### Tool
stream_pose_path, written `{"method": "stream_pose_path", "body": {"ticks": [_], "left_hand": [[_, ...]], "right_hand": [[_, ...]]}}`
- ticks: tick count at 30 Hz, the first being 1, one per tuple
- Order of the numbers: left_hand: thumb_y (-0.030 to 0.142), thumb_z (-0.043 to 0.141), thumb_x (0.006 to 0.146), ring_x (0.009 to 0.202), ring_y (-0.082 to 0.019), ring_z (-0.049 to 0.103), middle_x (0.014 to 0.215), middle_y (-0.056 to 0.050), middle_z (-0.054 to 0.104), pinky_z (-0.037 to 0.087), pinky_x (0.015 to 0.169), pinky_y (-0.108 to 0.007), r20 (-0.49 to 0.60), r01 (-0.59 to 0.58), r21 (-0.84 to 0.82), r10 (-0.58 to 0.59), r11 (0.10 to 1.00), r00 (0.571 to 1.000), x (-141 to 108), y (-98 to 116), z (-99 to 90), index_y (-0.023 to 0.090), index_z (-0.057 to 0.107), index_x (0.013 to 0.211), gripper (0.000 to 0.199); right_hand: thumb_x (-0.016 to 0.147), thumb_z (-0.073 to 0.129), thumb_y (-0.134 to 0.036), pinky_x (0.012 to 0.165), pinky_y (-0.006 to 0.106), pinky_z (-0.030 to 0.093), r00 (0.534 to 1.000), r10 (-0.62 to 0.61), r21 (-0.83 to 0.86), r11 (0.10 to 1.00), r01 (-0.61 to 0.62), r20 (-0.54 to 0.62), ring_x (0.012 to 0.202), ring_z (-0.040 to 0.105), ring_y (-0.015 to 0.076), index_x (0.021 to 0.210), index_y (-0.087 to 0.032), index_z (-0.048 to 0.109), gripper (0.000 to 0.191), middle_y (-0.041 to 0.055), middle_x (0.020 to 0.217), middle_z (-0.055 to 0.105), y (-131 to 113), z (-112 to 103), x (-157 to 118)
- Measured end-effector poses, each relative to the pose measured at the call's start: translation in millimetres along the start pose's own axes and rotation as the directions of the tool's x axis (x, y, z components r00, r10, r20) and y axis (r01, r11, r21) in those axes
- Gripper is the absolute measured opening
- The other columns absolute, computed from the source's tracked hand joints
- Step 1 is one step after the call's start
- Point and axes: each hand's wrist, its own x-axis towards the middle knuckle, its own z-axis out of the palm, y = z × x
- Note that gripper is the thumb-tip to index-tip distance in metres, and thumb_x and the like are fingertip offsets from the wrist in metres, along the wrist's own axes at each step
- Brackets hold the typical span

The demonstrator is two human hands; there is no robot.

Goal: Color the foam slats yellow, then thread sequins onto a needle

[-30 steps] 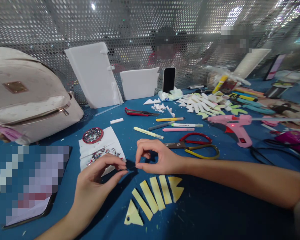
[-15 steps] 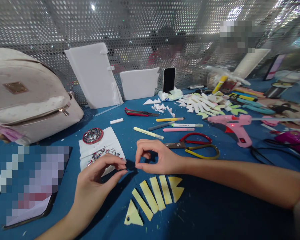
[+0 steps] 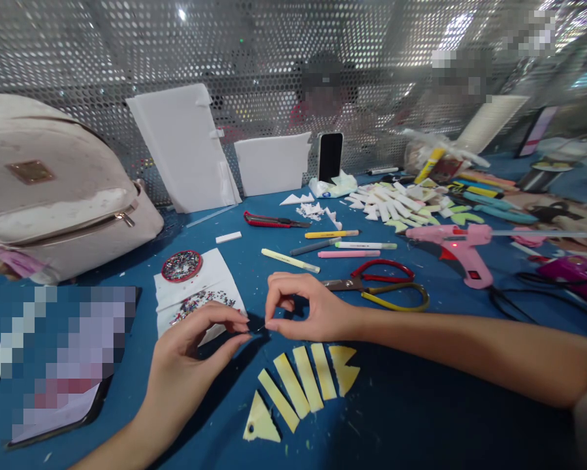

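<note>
Beyond yellow strips (image 3: 308, 378) — right hand (image 3: 323, 314) pinching a strand (image 3: 260, 328), left hand (image 3: 184, 347) narrowed, hold unclear.

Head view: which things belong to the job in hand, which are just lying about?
Likely the job:
thin strand, seemingly pinched in the right hand
bead-like bits by the left hand
yellow fish-shaped pieces

Apparently lying about:
pale backpack
red utility knife
upright smartphone
</note>
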Motion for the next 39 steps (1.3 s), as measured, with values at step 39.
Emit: {"method": "stream_pose_path", "body": {"ticks": [39], "left_hand": [[0.013, 0.074, 0.087, 0.086, -0.011, 0.067, 0.090, 0.005, 0.072, 0.054, 0.082, -0.019, 0.001, -0.081, 0.077, 0.081, 0.994, 0.997, -1.8, -1.4, -1.7, 0.029, 0.072, 0.096, 0.018]], "right_hand": [[0.085, 0.070, -0.012, 0.063, 0.024, 0.036, 1.000, 0.002, -0.007, 1.000, -0.002, -0.020, 0.067, 0.044, 0.0096, 0.079, -0.014, 0.066, 0.007, -0.0039, 0.070, 0.046, -1.9, 0.0, 0.2]]}}
